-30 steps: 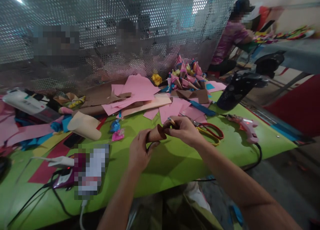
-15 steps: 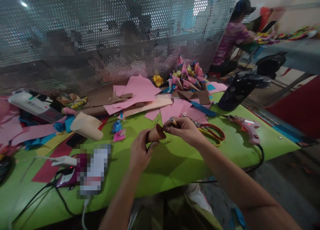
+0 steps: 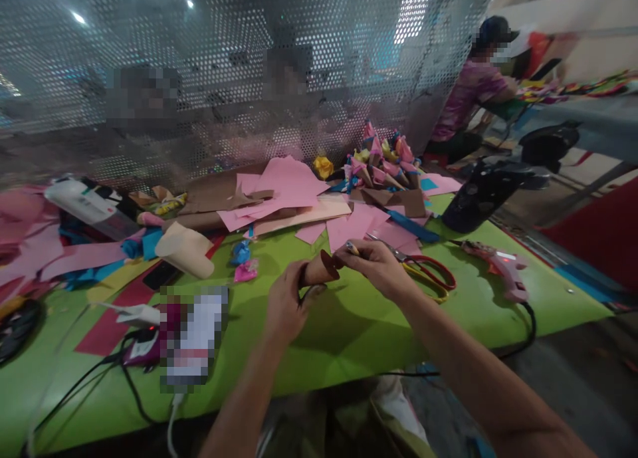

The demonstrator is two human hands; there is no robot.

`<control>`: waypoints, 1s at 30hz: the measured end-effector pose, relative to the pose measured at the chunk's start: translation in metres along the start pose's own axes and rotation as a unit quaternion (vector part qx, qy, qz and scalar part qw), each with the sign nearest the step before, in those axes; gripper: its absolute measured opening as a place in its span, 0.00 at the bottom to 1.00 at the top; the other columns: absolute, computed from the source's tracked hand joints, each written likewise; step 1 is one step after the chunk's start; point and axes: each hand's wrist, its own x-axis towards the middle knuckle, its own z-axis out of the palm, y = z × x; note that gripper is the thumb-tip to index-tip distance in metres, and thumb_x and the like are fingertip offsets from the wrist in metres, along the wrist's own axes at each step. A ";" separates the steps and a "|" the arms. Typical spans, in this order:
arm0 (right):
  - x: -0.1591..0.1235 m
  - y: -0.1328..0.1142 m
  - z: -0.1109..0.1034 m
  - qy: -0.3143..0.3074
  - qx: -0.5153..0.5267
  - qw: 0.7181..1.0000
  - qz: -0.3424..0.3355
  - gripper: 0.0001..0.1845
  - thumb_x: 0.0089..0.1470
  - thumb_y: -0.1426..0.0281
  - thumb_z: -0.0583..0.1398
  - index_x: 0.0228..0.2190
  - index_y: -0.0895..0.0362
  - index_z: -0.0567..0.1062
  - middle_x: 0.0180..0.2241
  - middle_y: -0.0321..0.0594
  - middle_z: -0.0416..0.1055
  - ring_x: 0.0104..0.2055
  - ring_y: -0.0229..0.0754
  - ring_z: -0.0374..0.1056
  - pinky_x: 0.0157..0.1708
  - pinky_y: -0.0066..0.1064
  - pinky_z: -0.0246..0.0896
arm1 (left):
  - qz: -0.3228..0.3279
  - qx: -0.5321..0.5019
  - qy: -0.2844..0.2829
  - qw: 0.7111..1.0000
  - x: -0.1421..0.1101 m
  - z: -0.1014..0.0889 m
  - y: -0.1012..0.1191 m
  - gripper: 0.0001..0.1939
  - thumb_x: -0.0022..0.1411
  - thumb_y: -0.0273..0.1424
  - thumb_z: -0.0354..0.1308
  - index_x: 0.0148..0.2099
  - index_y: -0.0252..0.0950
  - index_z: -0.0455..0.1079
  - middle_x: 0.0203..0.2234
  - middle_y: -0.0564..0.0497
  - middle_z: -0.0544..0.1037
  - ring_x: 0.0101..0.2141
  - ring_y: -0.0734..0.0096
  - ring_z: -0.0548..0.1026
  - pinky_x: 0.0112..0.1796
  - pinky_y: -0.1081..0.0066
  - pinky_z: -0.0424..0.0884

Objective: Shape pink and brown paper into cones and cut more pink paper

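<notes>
A short brown paper cone (image 3: 319,270) is rolled up above the green tabletop, its wide mouth tilted to the right. My left hand (image 3: 289,302) is wrapped around it from the left, thumb underneath and fingers along the back. At the flared rim, my right hand (image 3: 373,265) pinches the paper edge between thumb and fingers; the exact contact is partly hidden. Scissors with red and yellow handles (image 3: 431,272) lie just behind my right hand. Small blue and pink wrapped pieces (image 3: 244,268) rest to the left of the cone.
Pink paper sheets (image 3: 284,185) and a heap of small paper cones (image 3: 383,159) lie at the back. A pink glue gun (image 3: 498,265) and a dark tumbler (image 3: 486,192) are at right. A phone (image 3: 197,338) with cables lies at left. Another person (image 3: 468,96) sits beyond the perforated screen.
The view has turned slightly left, so everything sits a little farther right and lower. Both hands keep nearly the same hold on the brown paper cone.
</notes>
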 end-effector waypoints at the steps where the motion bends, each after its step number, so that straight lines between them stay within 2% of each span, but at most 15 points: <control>1: 0.000 -0.001 0.000 -0.002 0.002 1.000 -0.001 0.18 0.49 0.55 0.67 0.22 0.57 0.74 0.23 0.34 0.65 0.28 0.37 0.59 0.30 0.30 0.55 | -0.001 0.001 0.001 1.000 0.000 0.000 0.000 0.17 0.66 0.39 0.54 0.52 0.37 0.68 0.42 0.43 0.80 0.39 0.58 0.79 0.39 0.62 0.73; 6: 0.001 -0.004 0.003 -0.010 -0.012 1.000 -0.003 0.19 0.44 0.55 0.70 0.23 0.57 0.74 0.22 0.33 0.66 0.26 0.36 0.58 0.29 0.30 0.55 | 0.007 0.007 -0.007 1.000 -0.001 0.001 0.000 0.18 0.66 0.42 0.55 0.52 0.37 0.69 0.41 0.42 0.80 0.40 0.55 0.78 0.40 0.60 0.73; 11: 0.000 0.001 0.004 -0.005 -0.022 1.000 -0.003 0.19 0.47 0.55 0.69 0.23 0.57 0.73 0.22 0.33 0.65 0.27 0.36 0.59 0.28 0.30 0.53 | -0.001 0.012 -0.019 1.000 0.000 0.000 0.002 0.18 0.66 0.43 0.55 0.52 0.38 0.69 0.41 0.43 0.80 0.41 0.56 0.78 0.41 0.60 0.72; 19: 0.000 0.003 0.003 -0.010 -0.039 0.999 0.013 0.23 0.49 0.52 0.66 0.20 0.56 0.67 0.21 0.31 0.57 0.25 0.35 0.52 0.26 0.29 0.47 | -0.012 0.002 -0.017 1.000 0.001 0.000 0.003 0.20 0.66 0.45 0.54 0.53 0.37 0.69 0.41 0.43 0.80 0.40 0.56 0.78 0.41 0.60 0.72; 26: 0.001 0.003 0.001 0.008 -0.009 1.000 -0.012 0.21 0.50 0.52 0.65 0.22 0.56 0.72 0.23 0.35 0.66 0.28 0.38 0.60 0.30 0.31 0.56 | -0.046 -0.101 -0.017 0.994 0.003 -0.001 0.003 0.23 0.64 0.49 0.55 0.50 0.36 0.70 0.40 0.44 0.80 0.39 0.58 0.76 0.41 0.62 0.71; 30: 0.001 0.008 0.001 0.007 -0.004 1.000 -0.009 0.17 0.49 0.55 0.67 0.25 0.57 0.75 0.24 0.35 0.67 0.28 0.38 0.62 0.30 0.30 0.57 | -0.076 -0.177 -0.025 0.981 0.003 0.000 0.003 0.24 0.63 0.51 0.55 0.48 0.36 0.71 0.37 0.47 0.79 0.36 0.62 0.75 0.38 0.65 0.69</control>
